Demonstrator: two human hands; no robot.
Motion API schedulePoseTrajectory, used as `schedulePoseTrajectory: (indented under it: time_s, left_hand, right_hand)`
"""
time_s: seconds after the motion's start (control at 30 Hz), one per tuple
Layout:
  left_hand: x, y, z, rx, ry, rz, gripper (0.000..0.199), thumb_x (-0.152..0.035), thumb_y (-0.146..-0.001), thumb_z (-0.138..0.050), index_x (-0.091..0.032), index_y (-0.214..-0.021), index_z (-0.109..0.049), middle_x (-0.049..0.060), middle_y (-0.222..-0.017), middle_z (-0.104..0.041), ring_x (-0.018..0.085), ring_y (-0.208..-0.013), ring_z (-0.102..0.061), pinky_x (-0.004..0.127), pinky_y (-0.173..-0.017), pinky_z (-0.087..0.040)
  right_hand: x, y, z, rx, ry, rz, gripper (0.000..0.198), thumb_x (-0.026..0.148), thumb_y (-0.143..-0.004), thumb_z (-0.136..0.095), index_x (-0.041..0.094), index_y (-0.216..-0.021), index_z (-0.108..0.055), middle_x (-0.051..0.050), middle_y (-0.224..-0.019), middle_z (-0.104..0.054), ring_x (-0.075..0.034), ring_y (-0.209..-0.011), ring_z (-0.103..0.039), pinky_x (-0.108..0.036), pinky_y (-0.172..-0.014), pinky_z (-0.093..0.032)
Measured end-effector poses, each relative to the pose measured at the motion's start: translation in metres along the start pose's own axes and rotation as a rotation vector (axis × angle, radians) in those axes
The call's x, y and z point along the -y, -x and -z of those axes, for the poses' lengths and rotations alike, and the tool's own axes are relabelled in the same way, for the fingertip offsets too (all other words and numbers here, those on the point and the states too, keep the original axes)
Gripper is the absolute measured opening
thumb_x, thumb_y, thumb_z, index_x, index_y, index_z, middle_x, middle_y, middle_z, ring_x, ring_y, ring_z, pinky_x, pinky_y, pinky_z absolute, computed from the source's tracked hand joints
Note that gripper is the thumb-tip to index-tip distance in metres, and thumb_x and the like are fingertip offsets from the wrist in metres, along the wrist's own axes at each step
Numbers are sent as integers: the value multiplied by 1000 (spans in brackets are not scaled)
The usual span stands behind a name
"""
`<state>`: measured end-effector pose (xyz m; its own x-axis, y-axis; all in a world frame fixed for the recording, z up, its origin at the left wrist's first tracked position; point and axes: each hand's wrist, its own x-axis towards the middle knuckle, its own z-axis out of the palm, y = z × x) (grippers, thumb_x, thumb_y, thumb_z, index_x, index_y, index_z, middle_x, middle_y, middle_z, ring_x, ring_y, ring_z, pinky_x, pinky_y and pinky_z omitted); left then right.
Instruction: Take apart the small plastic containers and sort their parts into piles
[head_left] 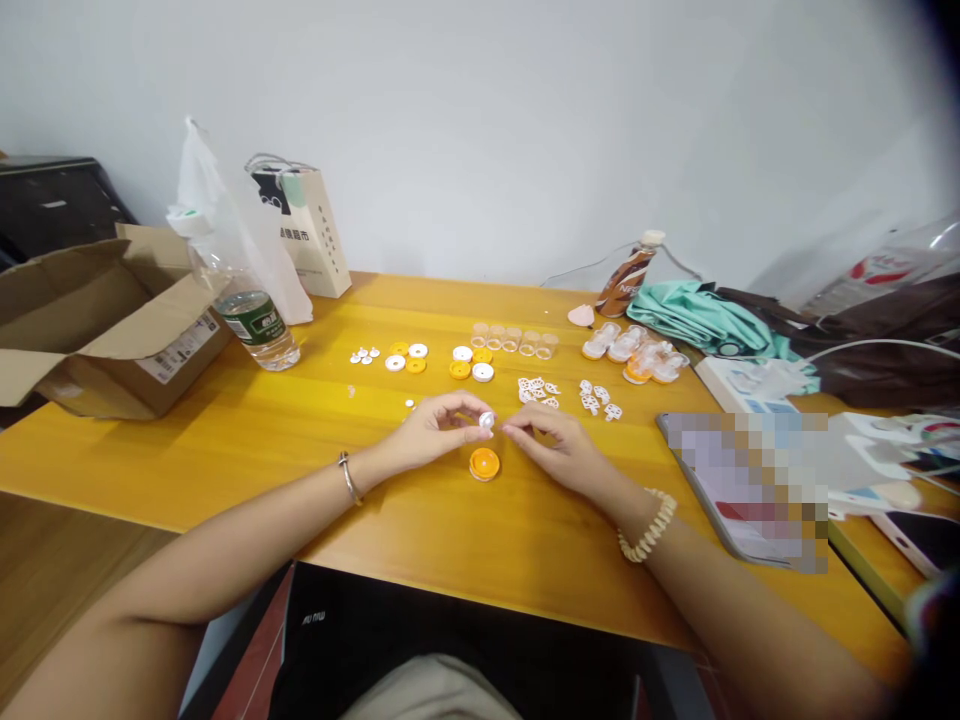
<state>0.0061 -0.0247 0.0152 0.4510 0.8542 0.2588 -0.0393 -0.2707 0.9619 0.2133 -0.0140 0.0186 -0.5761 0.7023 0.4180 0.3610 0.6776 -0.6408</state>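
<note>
Between the thumb and fingers of my left hand (442, 425) is a small white round plastic part (486, 420). My right hand (551, 440) is closed in a pinch just to its right, fingertips close to that part; whatever they hold is too small to make out. Below both hands an orange round cap (484, 462) lies on the table. Beyond them are white and orange discs (472, 363), a row of clear cups (514, 340) and white openwork pieces (537, 390). Farther left lie several small white knobs (364, 355).
An open cardboard box (135, 330), a large water bottle (251, 315) and a paper bag (319, 235) stand at left. Finished-looking clear and orange assemblies (637, 350), a brown drink bottle (631, 275) and a green cloth bundle (705, 320) sit back right. A tablet (742, 490) lies right.
</note>
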Motion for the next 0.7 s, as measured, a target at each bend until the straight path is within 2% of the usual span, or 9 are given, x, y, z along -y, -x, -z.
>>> schedulePoseTrajectory:
  time_s: [0.23, 0.43, 0.7]
  left_hand:
    - [-6, 0, 1, -1, 119, 65, 19, -27, -74, -64, -15, -88, -62, 4, -89, -62, 13, -85, -56, 29, -84, -41]
    - [-4, 0, 3, -38, 296, 171, 21, -28, -72, -67, -16, -88, -64, 4, -93, -62, 12, -83, -55, 24, -78, -41]
    - [-10, 0, -2, 16, 330, 167, 18, -27, -70, -68, -15, -83, -65, 3, -85, -62, 12, -80, -56, 26, -80, -42]
  right_hand:
    - [0, 1, -1, 50, -24, -4, 18, 29, -85, -48, 18, -85, -62, -3, -77, -61, -14, -71, -54, -29, -68, -43]
    - [4, 1, -2, 54, -42, -10, 18, 31, -85, -48, 20, -85, -62, -3, -79, -62, -14, -72, -55, -29, -68, -44]
    - [11, 2, -9, 54, -115, -13, 17, 32, -84, -50, 21, -86, -63, -3, -78, -62, -14, -71, -56, -28, -68, -46]
